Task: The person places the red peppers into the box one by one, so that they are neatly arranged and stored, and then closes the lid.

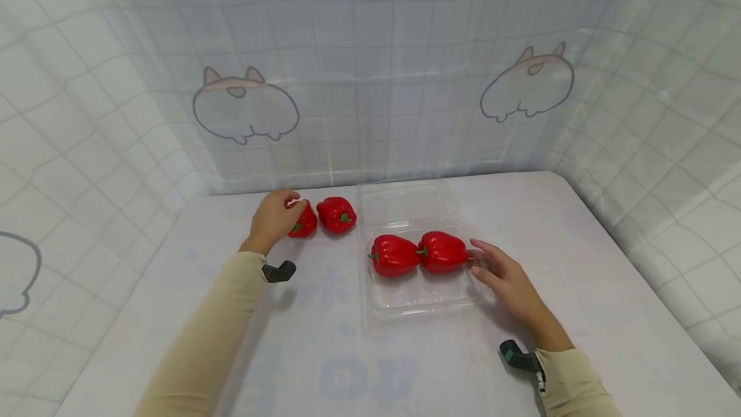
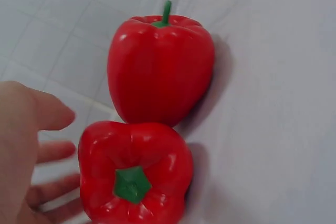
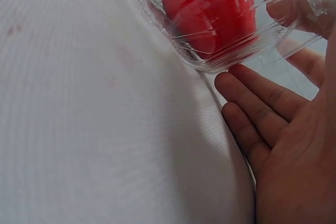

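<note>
Two red bell peppers with green stems, a left one [image 2: 131, 153] and a right one [image 1: 336, 215], sit side by side at the back left of the table. My left hand [image 1: 274, 220] is at the left pepper, its fingers reaching behind it and the thumb apart, as the left wrist view shows. Two more red peppers [image 1: 395, 256] [image 1: 442, 252] lie on their sides in a clear plastic clamshell box [image 1: 417, 304]. At the box's right edge is my right hand [image 1: 509, 282], thumb and forefinger by the clear rim, the other fingers extended beneath it.
The box's clear lid [image 1: 408, 203] lies folded back toward the rear edge of the white table [image 1: 324, 340]. Behind and at both sides hangs a pale checked curtain [image 1: 382, 82]. A small dark device [image 1: 279, 271] is strapped to each wrist.
</note>
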`<state>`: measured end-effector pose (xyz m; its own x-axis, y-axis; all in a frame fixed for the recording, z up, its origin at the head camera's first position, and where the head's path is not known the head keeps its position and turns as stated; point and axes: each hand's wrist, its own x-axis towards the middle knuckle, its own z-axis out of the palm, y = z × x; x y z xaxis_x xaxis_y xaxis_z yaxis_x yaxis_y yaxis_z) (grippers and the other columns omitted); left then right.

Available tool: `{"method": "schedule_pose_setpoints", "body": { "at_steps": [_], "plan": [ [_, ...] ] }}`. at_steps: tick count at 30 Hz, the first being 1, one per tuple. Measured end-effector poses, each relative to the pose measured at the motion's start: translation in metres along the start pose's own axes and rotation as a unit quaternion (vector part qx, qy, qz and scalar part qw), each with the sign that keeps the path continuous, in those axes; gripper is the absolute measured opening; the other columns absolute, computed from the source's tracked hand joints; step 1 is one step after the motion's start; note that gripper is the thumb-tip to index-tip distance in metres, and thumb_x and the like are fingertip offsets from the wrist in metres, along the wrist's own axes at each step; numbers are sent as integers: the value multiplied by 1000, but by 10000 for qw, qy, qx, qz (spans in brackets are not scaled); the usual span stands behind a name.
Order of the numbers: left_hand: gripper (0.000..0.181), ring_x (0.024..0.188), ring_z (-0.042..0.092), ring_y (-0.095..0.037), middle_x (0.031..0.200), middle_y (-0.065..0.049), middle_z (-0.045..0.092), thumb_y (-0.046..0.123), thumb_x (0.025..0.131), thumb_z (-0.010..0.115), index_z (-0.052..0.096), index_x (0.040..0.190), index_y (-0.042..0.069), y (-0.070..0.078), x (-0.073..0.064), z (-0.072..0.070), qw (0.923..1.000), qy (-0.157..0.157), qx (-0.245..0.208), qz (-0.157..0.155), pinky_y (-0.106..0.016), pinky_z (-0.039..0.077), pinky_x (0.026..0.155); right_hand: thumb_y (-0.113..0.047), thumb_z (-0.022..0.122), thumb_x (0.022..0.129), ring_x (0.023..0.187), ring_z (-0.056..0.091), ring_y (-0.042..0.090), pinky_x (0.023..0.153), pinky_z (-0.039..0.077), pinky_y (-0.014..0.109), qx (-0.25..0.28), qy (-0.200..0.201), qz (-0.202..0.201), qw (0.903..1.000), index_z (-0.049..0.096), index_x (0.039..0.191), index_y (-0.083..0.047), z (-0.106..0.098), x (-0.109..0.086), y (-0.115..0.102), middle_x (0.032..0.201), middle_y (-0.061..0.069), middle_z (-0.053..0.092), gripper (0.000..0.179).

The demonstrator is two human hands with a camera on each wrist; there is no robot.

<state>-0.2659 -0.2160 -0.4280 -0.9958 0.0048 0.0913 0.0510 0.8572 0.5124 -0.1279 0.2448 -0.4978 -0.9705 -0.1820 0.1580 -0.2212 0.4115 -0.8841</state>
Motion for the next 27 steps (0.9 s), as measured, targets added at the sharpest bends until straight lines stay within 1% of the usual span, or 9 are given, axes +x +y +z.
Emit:
{"method": "schedule_pose_setpoints", "body": {
  "at_steps": [3, 5, 8, 11, 14, 22, 25, 27],
  "plan": [
    [58, 119, 48, -39, 133, -21, 52, 49, 98, 55, 54, 138, 7, -1, 2, 2, 9990, -264, 41, -360, -58, 49, 93, -18, 61, 101, 131, 53, 37, 99, 47, 44, -33, 16, -23, 10000, 41, 152, -11, 0, 1, 1, 144, 18, 53, 55],
    [65, 120, 47, -40, 133, -22, 49, 54, 96, 54, 50, 140, 7, -2, 2, 3, 9975, -423, 93, -557, -58, 49, 93, -17, 61, 101, 130, 53, 37, 98, 48, 41, -36, 14, -48, 10000, 41, 152, -10, 0, 1, 2, 144, 18, 53, 55],
    [68, 119, 46, -40, 132, -23, 47, 57, 95, 53, 49, 141, 6, -2, 1, 5, 9961, -563, 157, -666, -59, 48, 92, -17, 61, 101, 129, 54, 37, 98, 49, 34, 14, -14, -106, 9999, 41, 151, -11, 0, 1, 4, 143, 18, 54, 54],
    [69, 118, 46, -40, 131, -24, 47, 57, 96, 53, 49, 142, 6, -3, 0, 6, 9956, -654, 113, -655, -59, 47, 93, -17, 61, 101, 128, 55, 37, 96, 49, 28, 99, -35, -151, 9998, 42, 151, -11, 0, 2, 5, 143, 18, 54, 54],
    [68, 118, 47, -40, 131, -23, 48, 56, 96, 54, 49, 142, 6, -3, -1, 6, 9956, -662, 59, -655, -60, 47, 94, -17, 61, 101, 128, 55, 37, 96, 49, 26, 146, -28, -149, 9998, 42, 151, -12, 0, 2, 6, 143, 19, 54, 54],
    [71, 119, 47, -40, 131, -23, 48, 52, 93, 60, 45, 147, 8, -1, -6, 8, 9939, -655, 67, -880, -60, 48, 91, -15, 62, 100, 128, 56, 35, 96, 49, 27, 265, -54, -84, 9996, 42, 151, -12, 0, 2, 3, 143, 18, 54, 55],
    [72, 122, 45, -41, 135, -23, 47, 53, 94, 58, 44, 149, 9, -2, -9, 8, 9942, -584, -13, -908, -61, 47, 92, -14, 62, 100, 127, 56, 34, 95, 50, 27, 289, -53, -71, 9995, 42, 152, -12, 0, 2, 3, 143, 18, 54, 56],
    [73, 124, 44, -42, 138, -23, 47, 54, 94, 57, 44, 150, 9, -3, -11, 8, 9945, -498, -145, -906, -61, 47, 93, -14, 62, 100, 127, 56, 34, 95, 50, 27, 294, -46, -56, 9995, 42, 152, -12, 0, 2, 3, 143, 18, 54, 56]
  ]
}}
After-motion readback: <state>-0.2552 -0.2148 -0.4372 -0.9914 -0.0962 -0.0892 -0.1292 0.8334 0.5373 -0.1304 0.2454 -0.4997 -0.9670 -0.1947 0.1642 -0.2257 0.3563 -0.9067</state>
